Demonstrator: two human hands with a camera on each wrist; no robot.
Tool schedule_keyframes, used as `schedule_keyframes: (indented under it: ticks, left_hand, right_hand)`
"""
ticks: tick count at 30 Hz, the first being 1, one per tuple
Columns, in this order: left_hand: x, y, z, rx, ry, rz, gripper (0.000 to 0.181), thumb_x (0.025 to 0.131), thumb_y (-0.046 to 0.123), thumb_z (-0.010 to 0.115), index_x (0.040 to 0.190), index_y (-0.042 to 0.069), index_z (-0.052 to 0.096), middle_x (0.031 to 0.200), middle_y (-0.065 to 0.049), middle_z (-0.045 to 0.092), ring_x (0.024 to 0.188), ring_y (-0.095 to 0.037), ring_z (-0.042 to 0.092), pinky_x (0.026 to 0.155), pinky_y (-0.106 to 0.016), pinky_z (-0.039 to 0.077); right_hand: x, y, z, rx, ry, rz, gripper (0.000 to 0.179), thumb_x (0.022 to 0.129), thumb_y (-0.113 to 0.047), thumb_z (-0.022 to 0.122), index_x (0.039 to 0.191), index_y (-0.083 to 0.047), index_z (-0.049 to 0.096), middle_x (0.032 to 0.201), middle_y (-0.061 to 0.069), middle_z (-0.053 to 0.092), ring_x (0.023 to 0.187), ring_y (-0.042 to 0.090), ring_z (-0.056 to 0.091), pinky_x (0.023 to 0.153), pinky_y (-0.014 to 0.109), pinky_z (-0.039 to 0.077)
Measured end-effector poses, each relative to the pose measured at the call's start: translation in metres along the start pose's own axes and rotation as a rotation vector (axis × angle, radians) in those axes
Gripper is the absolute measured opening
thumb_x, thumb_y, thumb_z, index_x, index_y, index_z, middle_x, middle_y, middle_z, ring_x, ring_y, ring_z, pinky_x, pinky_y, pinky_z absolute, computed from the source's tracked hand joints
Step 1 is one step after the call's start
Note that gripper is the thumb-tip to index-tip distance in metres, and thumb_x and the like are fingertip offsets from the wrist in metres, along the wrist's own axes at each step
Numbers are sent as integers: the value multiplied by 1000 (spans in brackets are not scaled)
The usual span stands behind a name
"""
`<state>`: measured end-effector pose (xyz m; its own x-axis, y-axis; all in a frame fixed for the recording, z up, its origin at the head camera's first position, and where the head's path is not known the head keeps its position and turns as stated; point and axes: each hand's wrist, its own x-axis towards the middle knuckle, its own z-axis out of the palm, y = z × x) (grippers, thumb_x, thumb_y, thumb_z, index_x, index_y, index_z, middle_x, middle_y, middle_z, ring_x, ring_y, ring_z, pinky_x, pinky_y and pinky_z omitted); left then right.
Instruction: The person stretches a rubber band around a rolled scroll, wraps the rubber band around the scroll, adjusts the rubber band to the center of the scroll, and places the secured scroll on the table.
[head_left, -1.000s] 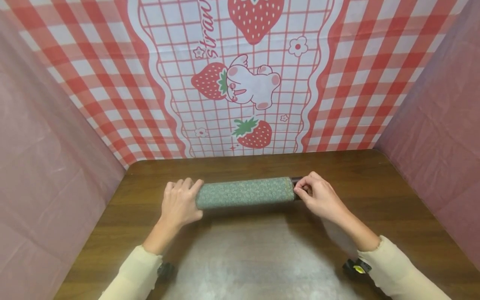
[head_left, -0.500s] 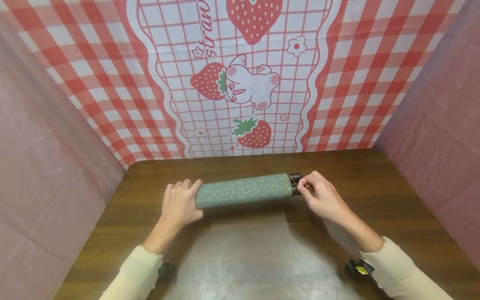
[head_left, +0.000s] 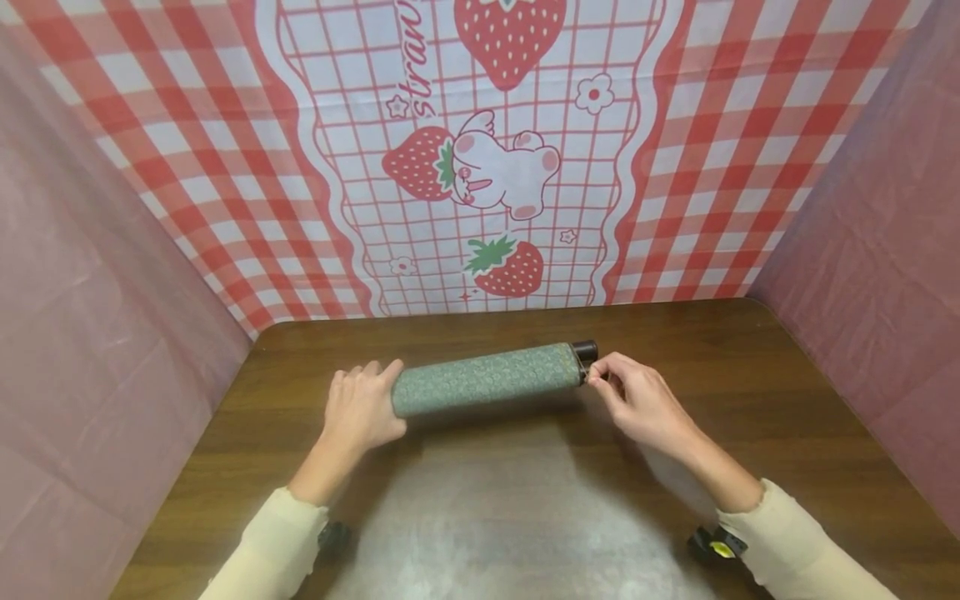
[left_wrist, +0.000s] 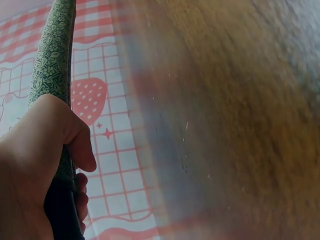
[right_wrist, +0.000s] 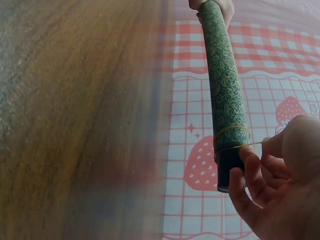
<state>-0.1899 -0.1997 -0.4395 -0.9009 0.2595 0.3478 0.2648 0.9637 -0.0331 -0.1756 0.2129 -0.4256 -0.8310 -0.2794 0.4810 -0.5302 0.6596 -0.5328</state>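
A rolled scroll (head_left: 486,379) in green floral fabric is held slightly above the table, its right end tilted toward the back. My left hand (head_left: 363,408) grips its left end; in the left wrist view the thumb and fingers wrap round it near a dark roller end (left_wrist: 62,210). At the other end, my right hand (head_left: 637,396) pinches a thin yellowish rubber band (right_wrist: 254,144) between thumb and finger and stretches it outward. That band loops round the scroll close to the dark roller end (right_wrist: 230,170), with some right-hand fingers touching or close to it.
The brown wooden table (head_left: 480,500) lies below. A red and white strawberry-print cloth (head_left: 502,167) hangs behind it, and pink curtains (head_left: 885,250) close off both sides. Dark wrist devices (head_left: 716,543) sit at the sleeves.
The scroll's right end has risen toward the back, tilting it more. My right hand pulled the band outward, then came slightly back left. The left hand has hardly moved.
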Motion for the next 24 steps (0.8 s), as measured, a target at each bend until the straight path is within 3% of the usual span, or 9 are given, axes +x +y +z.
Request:
schedule_keyframes:
  ticks: [9,17,24]
  left_hand:
    - [2,-1,-4,-9,-18,-31,74,58,24,86,129,15,69,95,-15,76,78,-36,69,75,-48,51]
    - [4,-1,-8,-8,-12,-32,72,59,24,86,129,14,69,95,-16,75,79,-38,70,75,-50,51]
    - [6,1,-8,-7,-35,-43,74,61,26,85,133,15,69,99,-16,76,83,-39,71,79,-51,52]
  right_hand:
    - [-1,3,3,64,19,-96,17,102,6,73,99,-11,70,89,-5,68,75,-4,51,64,21,47]
    - [-4,4,2,174,-65,-54,16,107,5,67,101,-10,69,102,8,84,77,2,75,63,21,57]
    - [-5,1,5,209,-81,-36,13,108,4,66,101,-7,68,105,14,86,80,7,82,60,18,51]
